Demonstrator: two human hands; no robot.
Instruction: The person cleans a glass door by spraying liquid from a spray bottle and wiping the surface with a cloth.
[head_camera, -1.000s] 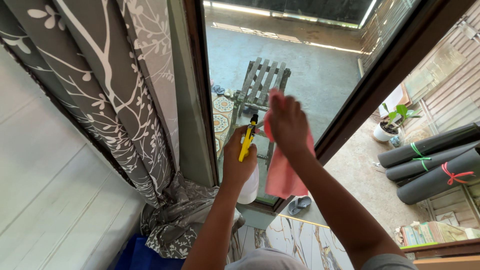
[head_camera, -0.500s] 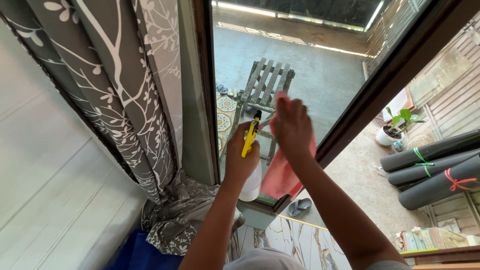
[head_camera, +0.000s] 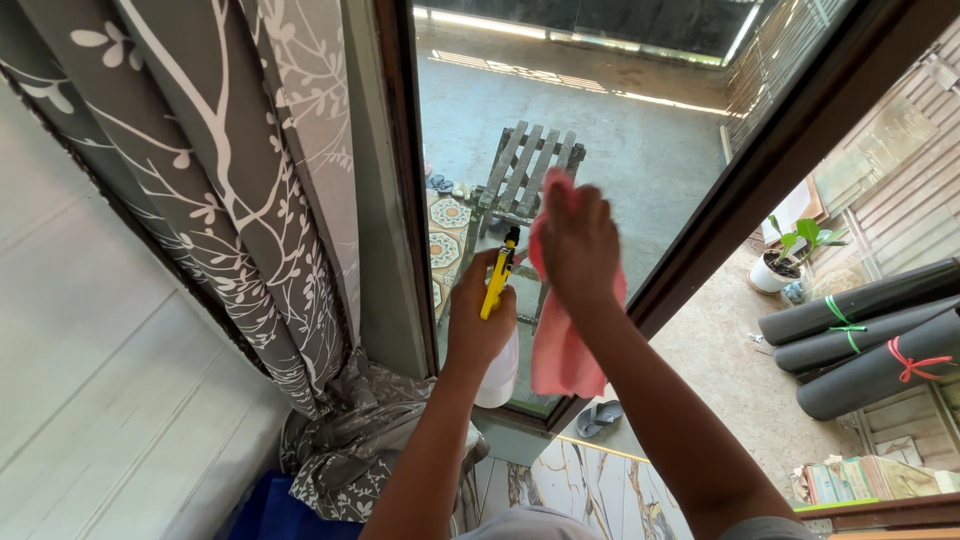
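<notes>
My right hand (head_camera: 580, 245) presses a pink cloth (head_camera: 560, 345) flat against the glass pane (head_camera: 600, 110) of a dark-framed window; most of the cloth hangs below the palm. Just left of it, my left hand (head_camera: 478, 320) grips a white spray bottle (head_camera: 500, 370) with a yellow trigger head (head_camera: 496, 278), held upright close to the glass. The two hands are almost touching.
A grey curtain (head_camera: 230, 180) with a white branch print hangs at the left and bunches on the sill. Through the glass I see a wooden chair (head_camera: 525, 170) on a concrete yard. At right are a potted plant (head_camera: 785, 255) and dark rolls (head_camera: 870, 335).
My right hand with the cloth has shifted slightly over the glass, up to the right and then back left. The left hand keeps the bottle in nearly the same place.
</notes>
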